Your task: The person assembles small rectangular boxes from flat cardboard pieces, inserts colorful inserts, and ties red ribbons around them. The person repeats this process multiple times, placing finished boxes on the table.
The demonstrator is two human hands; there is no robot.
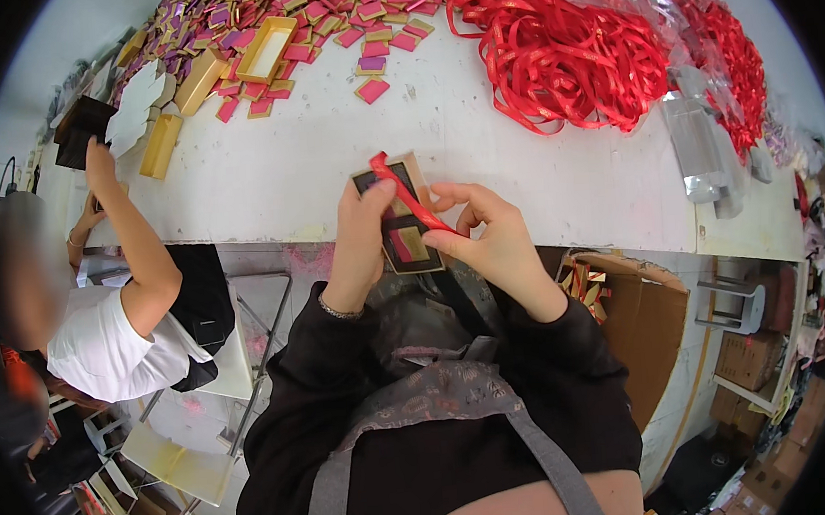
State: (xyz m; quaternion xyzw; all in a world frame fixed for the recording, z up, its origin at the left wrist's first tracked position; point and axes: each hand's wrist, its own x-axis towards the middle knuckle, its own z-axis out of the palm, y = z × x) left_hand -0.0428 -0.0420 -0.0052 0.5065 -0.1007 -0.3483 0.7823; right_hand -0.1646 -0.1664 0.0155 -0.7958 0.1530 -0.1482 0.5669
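Note:
Over the near edge of the table I hold a small rectangular box (399, 262) with a dark inside and pink-and-gold pieces in it. My left hand (362, 228) grips its left side, the thumb lying on top against a red ribbon (407, 197). That ribbon runs slantwise across the box, from its upper left to the right side. Between thumb and fingers, my right hand (495, 240) pinches the ribbon's lower end, just right of the box. My hands cover parts of the box's long sides.
Pink, purple and gold pieces (371, 48) are heaped at the back. Gold trays (289, 29) stand among them. A tangled pile of red ribbons (562, 69) lies back right. On my left, a co-worker (120, 341) handles a black box (83, 127). An open carton (648, 328) stands below right.

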